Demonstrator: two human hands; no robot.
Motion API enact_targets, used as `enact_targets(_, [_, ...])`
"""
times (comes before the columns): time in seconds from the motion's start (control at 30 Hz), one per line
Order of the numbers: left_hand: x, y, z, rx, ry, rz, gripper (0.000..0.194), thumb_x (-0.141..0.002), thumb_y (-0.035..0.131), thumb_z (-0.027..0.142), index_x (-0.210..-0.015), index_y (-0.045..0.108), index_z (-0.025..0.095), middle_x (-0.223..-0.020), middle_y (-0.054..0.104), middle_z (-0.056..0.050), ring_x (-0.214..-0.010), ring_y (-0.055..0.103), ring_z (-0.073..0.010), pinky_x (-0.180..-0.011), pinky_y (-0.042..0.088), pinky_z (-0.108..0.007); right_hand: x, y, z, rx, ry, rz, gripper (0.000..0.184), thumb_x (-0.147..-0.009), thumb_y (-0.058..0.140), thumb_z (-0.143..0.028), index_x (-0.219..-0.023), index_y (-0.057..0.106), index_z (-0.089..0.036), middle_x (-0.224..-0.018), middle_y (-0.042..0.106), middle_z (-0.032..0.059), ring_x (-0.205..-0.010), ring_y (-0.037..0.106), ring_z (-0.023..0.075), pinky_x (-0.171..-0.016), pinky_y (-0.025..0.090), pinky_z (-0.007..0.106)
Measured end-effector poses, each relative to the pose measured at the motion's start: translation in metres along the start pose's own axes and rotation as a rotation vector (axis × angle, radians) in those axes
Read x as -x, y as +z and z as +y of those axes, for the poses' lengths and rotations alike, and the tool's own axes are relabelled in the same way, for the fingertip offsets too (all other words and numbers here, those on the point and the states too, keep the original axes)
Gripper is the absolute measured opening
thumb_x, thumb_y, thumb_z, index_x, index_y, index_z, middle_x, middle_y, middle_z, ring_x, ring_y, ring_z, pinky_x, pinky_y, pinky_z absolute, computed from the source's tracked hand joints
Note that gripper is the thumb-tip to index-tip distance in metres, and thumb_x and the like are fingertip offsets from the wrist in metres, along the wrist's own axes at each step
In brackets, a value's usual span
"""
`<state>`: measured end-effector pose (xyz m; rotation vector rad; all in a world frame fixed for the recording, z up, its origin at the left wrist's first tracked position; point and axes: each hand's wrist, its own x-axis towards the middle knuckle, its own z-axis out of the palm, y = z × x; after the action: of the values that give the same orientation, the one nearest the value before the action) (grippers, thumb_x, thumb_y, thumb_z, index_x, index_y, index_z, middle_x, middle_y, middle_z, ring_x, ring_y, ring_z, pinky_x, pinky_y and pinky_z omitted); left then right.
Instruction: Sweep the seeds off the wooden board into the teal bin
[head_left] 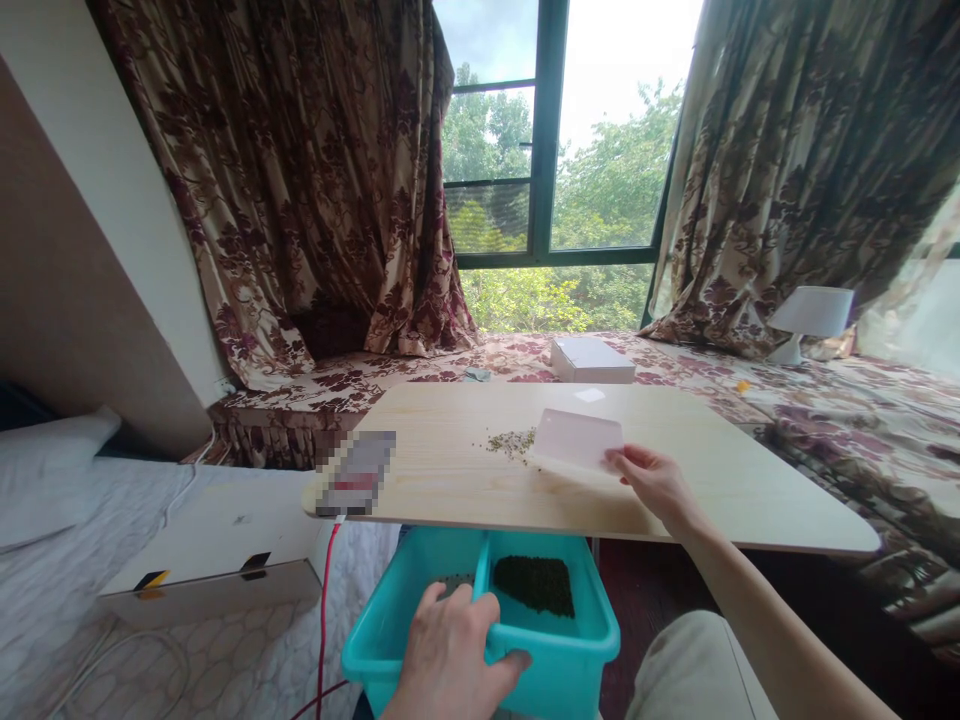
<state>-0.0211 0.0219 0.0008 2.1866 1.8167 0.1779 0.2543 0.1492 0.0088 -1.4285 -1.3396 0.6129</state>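
My right hand [654, 485] pinches the lower right corner of a thin, whitish, rectangular plastic sheet [574, 438]. The sheet is tilted over the light wooden tabletop [435, 490], its left edge close to a scattered pile of small green and pale grains [511, 442]. Below the table's front edge is a teal plastic bin [559, 642] split by a divider. My left hand [457, 650] grips that divider, fingers on the left side and thumb on the right. Dark green grains [536, 585] lie in the right compartment; a few grains show in the left, partly hidden by my fingers.
A phone-like device [358, 474], blurred out, lies at the table's left end with a red cable [324, 600] hanging down. To the left, a white box [225, 540] rests on a bed. Behind the table are another white box [592, 360] and a lamp [812, 312].
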Motion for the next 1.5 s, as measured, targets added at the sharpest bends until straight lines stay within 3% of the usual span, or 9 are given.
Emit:
enact_targets(0.2, [-0.002,0.004,-0.002,-0.011,0.000,0.002,0.018,-0.073,0.060,0.040,-0.071,0.059,0.022,-0.080,0.060,-0.002,-0.088,0.054,-0.0244,-0.088,0.035,-0.036,0.010,-0.003,-0.002,-0.017,0.047,-0.020,0.031,-0.064,0.062,-0.044,-0.071,0.072,-0.015,-0.069,0.071,0.0069,-0.055,0.056,0.0152,-0.050,0.044,0.026])
enact_targets(0.57, [-0.001,0.001,-0.002,-0.006,0.003,-0.001,0.017,-0.073,0.060,0.039,-0.072,0.060,0.022,-0.081,0.061,-0.003,-0.088,0.055,-0.0246,-0.087,0.036,-0.036,0.001,0.015,-0.006,-0.025,0.009,-0.044,0.033,-0.065,0.059,-0.045,-0.071,0.071,-0.015,-0.065,0.070,0.0056,-0.052,0.054,0.0145,-0.048,0.041,0.025])
enact_targets(0.97, [0.002,-0.007,0.002,0.011,0.024,-0.004,0.017,-0.074,0.060,0.039,-0.073,0.062,0.022,-0.082,0.063,-0.002,-0.088,0.056,-0.0232,-0.088,0.035,-0.035,0.003,0.012,-0.016,-0.048,0.021,-0.047,0.028,-0.063,0.060,-0.042,-0.071,0.070,-0.017,-0.074,0.073,0.0072,-0.067,0.063,0.0199,-0.054,0.045,0.027])
enact_targets(1.3, [0.003,-0.010,0.001,0.022,0.018,-0.026,0.018,-0.075,0.058,0.040,-0.074,0.062,0.022,-0.083,0.062,-0.002,-0.089,0.055,-0.0235,-0.086,0.036,-0.035,0.004,0.005,-0.017,-0.067,-0.038,-0.111,0.030,-0.063,0.065,-0.046,-0.068,0.070,-0.017,-0.071,0.073,0.0063,-0.063,0.063,0.0188,-0.054,0.045,0.026])
enact_targets(1.5, [0.004,-0.010,0.000,0.027,0.031,0.004,0.018,-0.075,0.058,0.039,-0.072,0.061,0.022,-0.081,0.062,-0.002,-0.087,0.055,-0.0234,-0.084,0.037,-0.035,0.005,-0.004,-0.009,-0.085,-0.017,-0.059,0.030,-0.061,0.065,-0.045,-0.067,0.071,-0.017,-0.066,0.071,0.0056,-0.057,0.059,0.0164,-0.050,0.043,0.025])
